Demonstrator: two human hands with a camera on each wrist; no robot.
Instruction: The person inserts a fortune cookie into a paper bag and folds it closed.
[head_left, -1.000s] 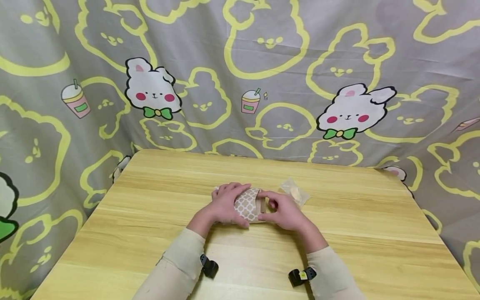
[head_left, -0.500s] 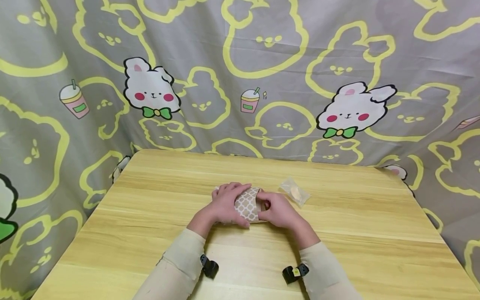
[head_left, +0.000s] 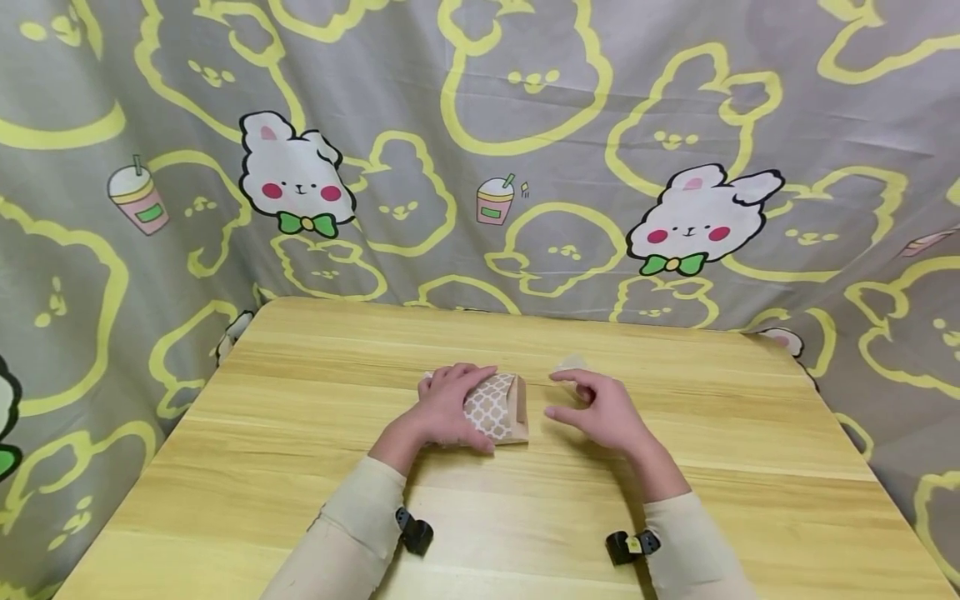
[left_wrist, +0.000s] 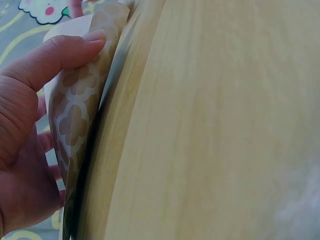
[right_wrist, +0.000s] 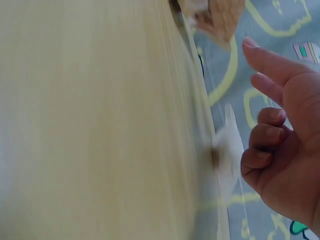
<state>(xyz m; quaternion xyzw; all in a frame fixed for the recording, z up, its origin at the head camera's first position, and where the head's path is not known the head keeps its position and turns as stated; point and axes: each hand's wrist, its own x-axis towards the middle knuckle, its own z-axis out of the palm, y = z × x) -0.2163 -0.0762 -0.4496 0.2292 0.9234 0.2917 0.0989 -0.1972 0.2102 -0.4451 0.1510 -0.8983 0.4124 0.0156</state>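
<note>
Patterned paper bag is held against the wooden table by the left hand, gripped across its width, thumb near side, fingers far side. The bag's long axis appears laid left to right; its open end is turned toward the right hand, just beside but apart. Nothing is held there: thumb and index are spread. Bag contents cannot be told. Behind the right hand, 1 translucent packet is partly hidden (something brown is glimpsed, blurred, from the right wrist).
</note>
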